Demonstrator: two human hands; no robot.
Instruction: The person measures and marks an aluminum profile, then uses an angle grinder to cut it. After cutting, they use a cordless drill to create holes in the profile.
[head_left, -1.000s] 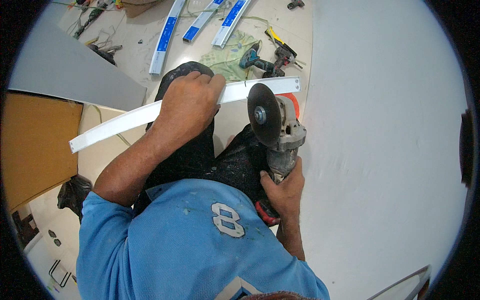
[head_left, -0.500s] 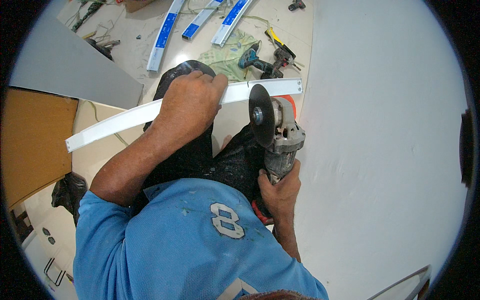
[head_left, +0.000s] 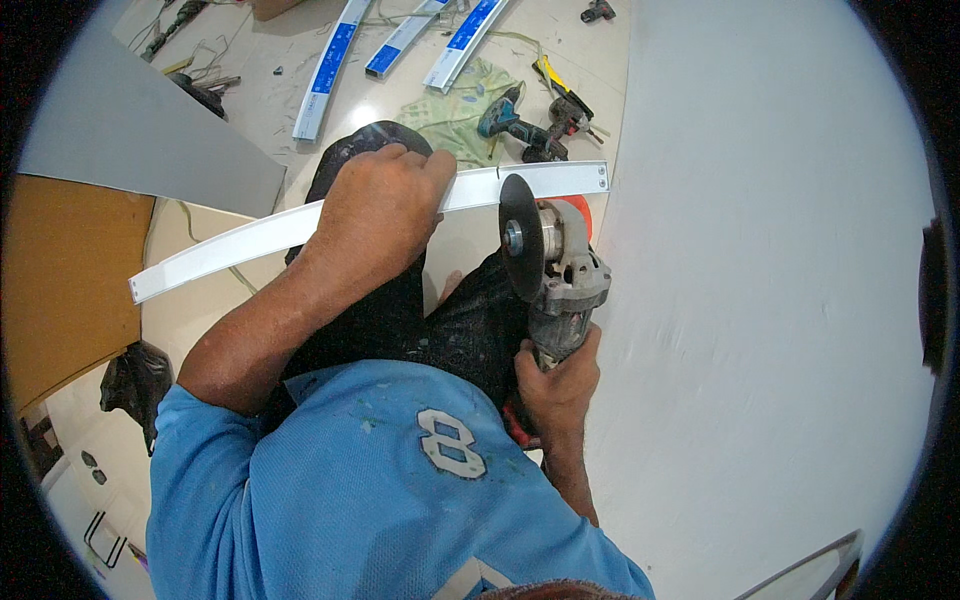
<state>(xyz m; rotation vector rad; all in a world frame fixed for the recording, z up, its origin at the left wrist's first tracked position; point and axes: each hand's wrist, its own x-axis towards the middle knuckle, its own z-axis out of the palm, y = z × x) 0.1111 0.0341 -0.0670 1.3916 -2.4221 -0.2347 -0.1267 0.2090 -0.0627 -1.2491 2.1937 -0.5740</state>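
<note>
A white metal strip [head_left: 545, 181] passes over the left knee [head_left: 335, 165], the left hand's [head_left: 382, 208] fingers clamped on it. The right hand [head_left: 562, 388] wraps around an angle grinder [head_left: 575, 290]; its cutting disc [head_left: 521, 245] overlaps the strip in view, contact unclear. Beyond lie a teal cordless drill [head_left: 515, 128], green patterned cloth [head_left: 445, 112] and blue-labelled rails [head_left: 319, 100].

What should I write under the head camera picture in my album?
The left hand grips a long white strip; the right hand holds an angle grinder with a dark disc.
</note>
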